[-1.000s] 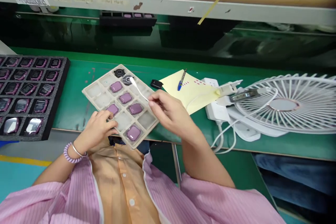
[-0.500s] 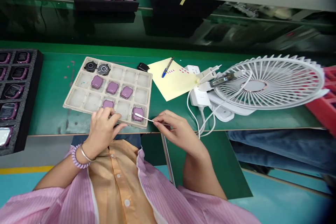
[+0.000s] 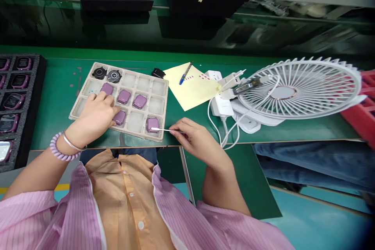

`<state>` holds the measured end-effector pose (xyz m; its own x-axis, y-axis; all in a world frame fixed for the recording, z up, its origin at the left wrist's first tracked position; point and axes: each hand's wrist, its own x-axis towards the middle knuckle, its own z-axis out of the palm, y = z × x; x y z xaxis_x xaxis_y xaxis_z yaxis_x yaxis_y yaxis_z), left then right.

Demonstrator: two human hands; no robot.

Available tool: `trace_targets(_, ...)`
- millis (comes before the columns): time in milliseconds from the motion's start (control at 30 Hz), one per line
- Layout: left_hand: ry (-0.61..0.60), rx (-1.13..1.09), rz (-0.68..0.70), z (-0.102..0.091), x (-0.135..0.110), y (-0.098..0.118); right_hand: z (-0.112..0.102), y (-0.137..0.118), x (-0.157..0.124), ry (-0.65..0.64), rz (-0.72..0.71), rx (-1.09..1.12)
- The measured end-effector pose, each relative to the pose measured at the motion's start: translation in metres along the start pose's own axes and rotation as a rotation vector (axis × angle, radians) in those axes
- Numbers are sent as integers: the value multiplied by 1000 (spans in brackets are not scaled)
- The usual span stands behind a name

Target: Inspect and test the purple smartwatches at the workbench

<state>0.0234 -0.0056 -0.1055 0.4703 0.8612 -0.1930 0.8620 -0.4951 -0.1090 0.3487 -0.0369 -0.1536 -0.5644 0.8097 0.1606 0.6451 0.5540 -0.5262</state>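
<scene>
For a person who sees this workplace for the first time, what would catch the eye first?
Probably the large white fan at the right of the green bench. Next, the pale tray before the person, carrying five purple watches. Then the white swab, held in the right grip with its tip over the nearest-right watch.

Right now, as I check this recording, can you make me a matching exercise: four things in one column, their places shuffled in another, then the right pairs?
Things
1. swab
2. pen
3. fan
4. left hand

Places
A. over the left half of the tray
B. to the right of the yellow paper
C. between the fingers of the right hand
D. lying on the yellow paper

Right pairs
1-C
2-D
3-B
4-A
</scene>
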Motion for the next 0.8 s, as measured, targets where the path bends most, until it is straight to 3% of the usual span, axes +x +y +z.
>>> trace_targets(133, -33, 45, 57, -3, 9, -4, 6, -14, 6, 28, -68, -85)
trace_targets(200, -11, -5, 93, 2, 10, -11, 9, -17, 11, 70, -82, -27)
trace_targets(300, 14, -71, 83, 9, 9, -20, 12, -13, 18, 150, -40, 107)
trace_targets(400, 39, -113, 101, 15, 7, -26, 16, -4, 21, 174, 5, 22)
trace_targets(633, 239, -524, 229, 37, 14, -40, 22, 4, 20, 123, 13, -105)
trace_targets(800, 322, -733, 112, 47, 10, -29, 26, 2, 23, 134, -12, -85)
